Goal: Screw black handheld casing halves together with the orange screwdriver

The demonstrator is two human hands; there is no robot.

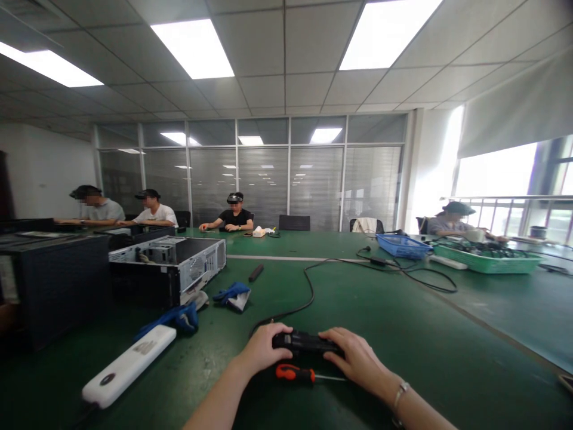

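Note:
A long black device (307, 343) lies level between my two hands above the green table (385, 310); its exact kind I cannot make out. My left hand (267, 346) grips its left end, thumb below and fingers over the top. At the right end, my right hand (351, 352) is closed around it, with a bracelet on that wrist. A black cable (308, 280) runs across the table towards my left hand; where it joins the device is hidden. Just below the device, a screwdriver (295, 374) with a red and black handle rests on the table, shaft pointing right.
At left stand a dark computer case (58, 286) and an opened case (170, 263). Nearby lie a white power strip (129, 364), blue gloves (233, 294) and a dark bar (256, 273). Blue (403, 246) and green baskets (496, 263) sit at right. Several people sit around the table.

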